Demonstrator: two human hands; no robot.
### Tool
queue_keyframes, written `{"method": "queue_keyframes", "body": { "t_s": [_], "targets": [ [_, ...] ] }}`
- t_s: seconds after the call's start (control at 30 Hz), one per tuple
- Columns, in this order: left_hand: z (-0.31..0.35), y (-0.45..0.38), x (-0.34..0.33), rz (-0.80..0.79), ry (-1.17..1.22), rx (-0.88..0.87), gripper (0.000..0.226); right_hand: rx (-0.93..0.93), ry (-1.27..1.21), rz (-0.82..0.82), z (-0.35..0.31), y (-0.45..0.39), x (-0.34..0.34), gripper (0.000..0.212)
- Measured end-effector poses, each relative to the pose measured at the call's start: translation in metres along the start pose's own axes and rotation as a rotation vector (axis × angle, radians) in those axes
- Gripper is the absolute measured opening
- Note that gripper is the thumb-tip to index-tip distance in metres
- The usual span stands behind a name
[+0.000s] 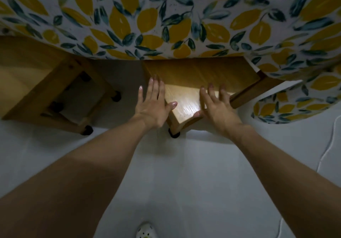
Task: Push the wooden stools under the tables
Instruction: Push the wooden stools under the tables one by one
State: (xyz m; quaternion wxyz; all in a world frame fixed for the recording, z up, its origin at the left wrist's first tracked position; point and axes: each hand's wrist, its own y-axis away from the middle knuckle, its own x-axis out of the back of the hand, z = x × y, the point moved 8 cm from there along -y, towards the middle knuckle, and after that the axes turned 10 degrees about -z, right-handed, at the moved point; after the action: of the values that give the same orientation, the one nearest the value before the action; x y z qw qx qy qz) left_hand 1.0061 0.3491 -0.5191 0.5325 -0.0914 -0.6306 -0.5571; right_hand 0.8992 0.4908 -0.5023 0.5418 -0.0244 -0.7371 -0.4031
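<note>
A light wooden stool (186, 97) stands partly under the table, whose lemon-and-leaf cloth (166, 16) hangs over its far part. The stool's near corner sticks out toward me. My left hand (154, 106) lies flat against the stool's left edge, fingers spread, thumb on the seat. My right hand (217, 106) rests on the seat's right side, fingers spread, thumb under the near edge. A second wooden stool (36, 82) stands to the left, mostly out from under the cloth, its legs and black feet showing.
Pale tiled floor (184, 173) fills the foreground. A white cable (326, 151) runs along the floor at the right. A white shoe tip (146, 230) shows at the bottom centre. A fold of the cloth (295, 106) hangs low at the right.
</note>
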Motion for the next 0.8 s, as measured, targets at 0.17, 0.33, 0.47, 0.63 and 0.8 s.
{"method": "queue_keyframes", "body": {
  "t_s": [0.17,0.33,0.47,0.63,0.8],
  "targets": [
    [-0.002,-0.006,0.002,-0.001,0.013,-0.004,0.080,-0.023,-0.023,-0.020,0.003,-0.006,0.000,0.081],
    [-0.001,-0.008,0.004,0.000,0.016,-0.011,0.081,-0.031,-0.002,0.027,0.002,-0.001,0.007,0.084],
    [-0.002,-0.008,0.005,0.003,0.036,-0.013,0.080,-0.041,0.032,0.033,0.001,-0.001,0.005,0.086],
    [-0.003,-0.009,0.005,-0.023,0.035,-0.017,0.078,-0.036,0.012,0.038,0.003,-0.005,0.002,0.085],
    [-0.019,-0.007,0.015,-0.101,-0.060,-0.136,0.067,-0.019,-0.245,0.065,0.006,-0.001,0.013,0.083]
  ]
}}
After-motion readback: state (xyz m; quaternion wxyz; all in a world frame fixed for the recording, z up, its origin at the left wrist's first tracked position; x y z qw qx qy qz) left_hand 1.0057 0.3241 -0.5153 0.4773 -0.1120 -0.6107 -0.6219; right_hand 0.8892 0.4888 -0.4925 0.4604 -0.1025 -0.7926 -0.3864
